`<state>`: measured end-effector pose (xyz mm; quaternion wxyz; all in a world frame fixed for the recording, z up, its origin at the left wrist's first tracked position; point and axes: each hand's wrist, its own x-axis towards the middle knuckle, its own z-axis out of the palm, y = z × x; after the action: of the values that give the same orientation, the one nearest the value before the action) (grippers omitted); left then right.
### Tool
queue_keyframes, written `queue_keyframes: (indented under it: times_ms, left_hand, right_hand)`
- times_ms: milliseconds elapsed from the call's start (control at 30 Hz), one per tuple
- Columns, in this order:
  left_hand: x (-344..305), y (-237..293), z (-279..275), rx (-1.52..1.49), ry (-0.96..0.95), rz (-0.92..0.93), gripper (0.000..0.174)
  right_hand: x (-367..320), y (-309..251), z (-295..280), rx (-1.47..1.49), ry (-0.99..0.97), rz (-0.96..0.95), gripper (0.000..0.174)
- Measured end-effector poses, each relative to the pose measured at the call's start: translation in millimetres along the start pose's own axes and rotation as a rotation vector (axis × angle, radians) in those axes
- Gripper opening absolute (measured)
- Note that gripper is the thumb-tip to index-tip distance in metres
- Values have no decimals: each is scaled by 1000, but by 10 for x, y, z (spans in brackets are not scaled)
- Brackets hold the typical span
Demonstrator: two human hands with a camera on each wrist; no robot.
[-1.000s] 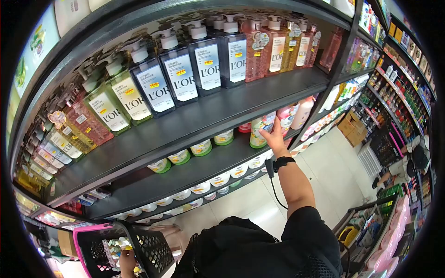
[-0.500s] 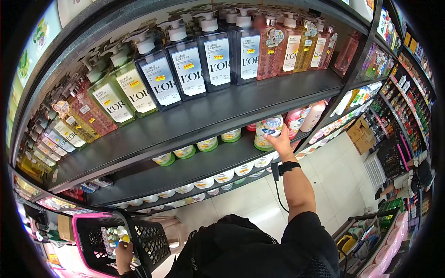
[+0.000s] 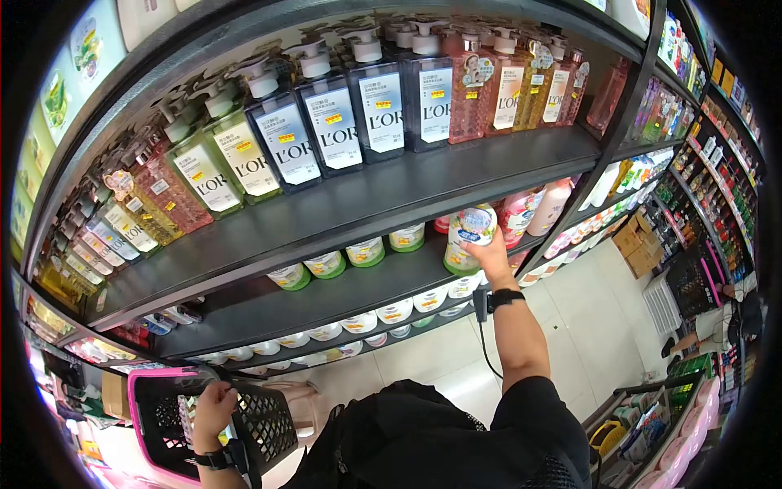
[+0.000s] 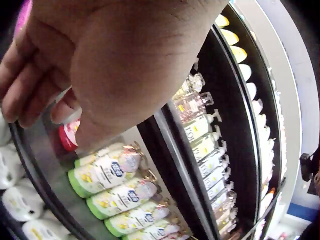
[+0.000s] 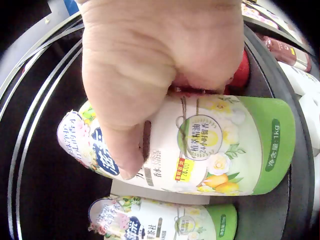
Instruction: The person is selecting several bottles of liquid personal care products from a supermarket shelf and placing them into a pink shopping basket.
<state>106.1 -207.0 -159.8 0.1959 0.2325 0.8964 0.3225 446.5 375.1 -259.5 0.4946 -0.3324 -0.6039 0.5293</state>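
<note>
My right hand grips a white-and-green body wash bottle at the right end of the lower shelf. In the right wrist view, the thumb lies across the front of this bottle, which carries flowers and a yellow price sticker; the other fingers go behind it, mostly hidden. A similar bottle stands beside it. My left hand is over the black basket with the pink rim. Its fingers hang loosely curled with nothing seen in them, as the left wrist view of the hand also shows.
Pump bottles fill the shelf above, whose black front edge overhangs the lower row. Pink bottles stand right of the held one. A wheeled-looking bin of goods is at lower right; a person is farther off.
My left hand has risen out of the basket toward its rim. My right hand, first at the bottle's side, now holds it with the label turned up toward me and the bottle tilted slightly.
</note>
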Motion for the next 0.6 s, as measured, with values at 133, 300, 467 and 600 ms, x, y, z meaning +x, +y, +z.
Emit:
queue_keyframes:
  times_ms: [133, 300, 467, 600]
  left_hand:
    - [-8, 497, 186, -57, -170, 209, 29]
    - [-92, 1079, 431, -139, -399, 290, 34]
    - [100, 1059, 690, -234, -497, 326, 32]
    - [199, 1190, 689, -255, -472, 461, 31]
  right_hand:
    - [-445, 17, 26, 331, 5, 155, 58]
    - [-1369, -23, 194, 502, -160, 393, 68]
    - [-1809, -391, 626, 599, -496, 483, 77]
    - [-1816, -693, 977, 462, -721, 463, 88]
